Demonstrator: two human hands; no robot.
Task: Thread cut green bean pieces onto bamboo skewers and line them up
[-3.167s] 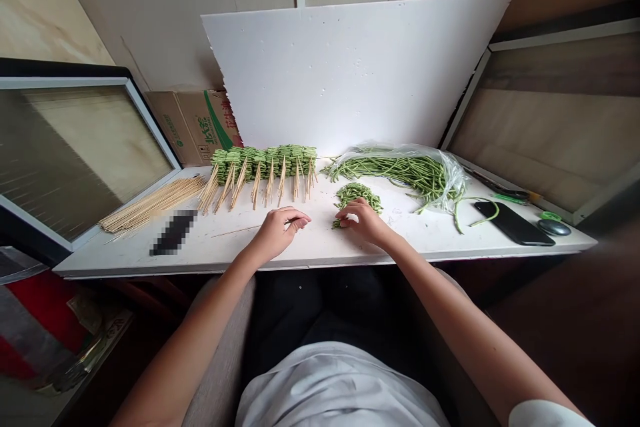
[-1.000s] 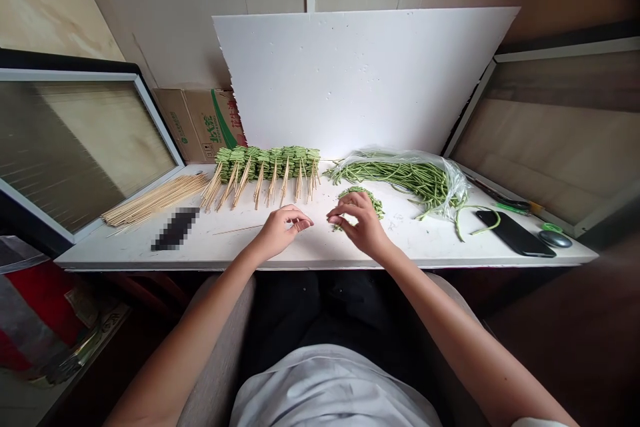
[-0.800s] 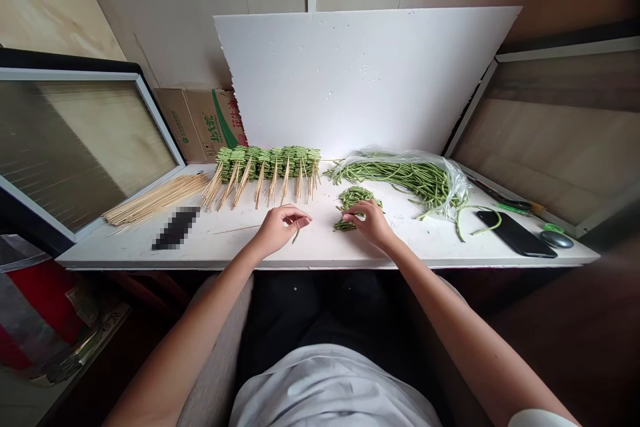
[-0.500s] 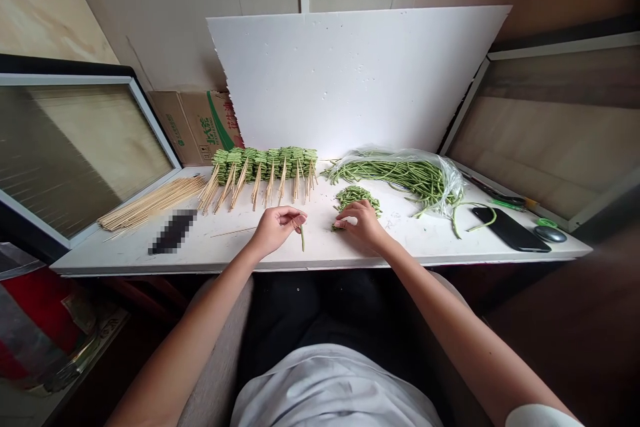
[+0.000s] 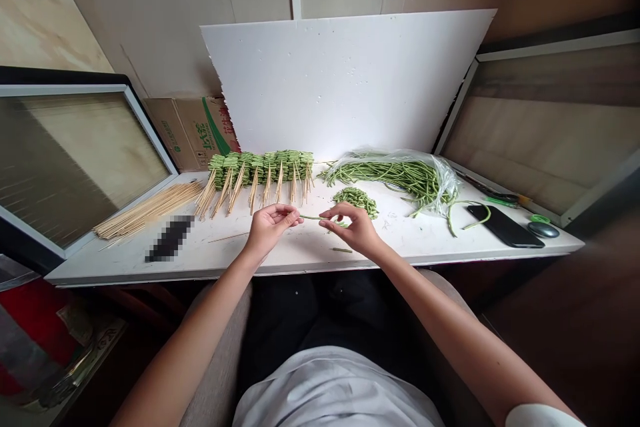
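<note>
While skewered green bundles (image 5: 257, 168) lie at the left hand's (image 5: 267, 230) twelve o'clock, its nearly closed fingers pinch a green stalk (image 5: 311, 217), now brought level so the right hand's (image 5: 357, 228) closed fingers steady its other end. At the right hand's twelve sits the cut pile (image 5: 356, 197); a stray piece (image 5: 343, 250) lies at seven.

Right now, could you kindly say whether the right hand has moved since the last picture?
Yes, the right hand has shifted left against the pile of cut green beans, closer to the left hand.

Fingers (image 5: 293, 217) hide the green bean (image 5: 311, 217) ends; dark object (image 5: 170, 239) pixelated
</note>
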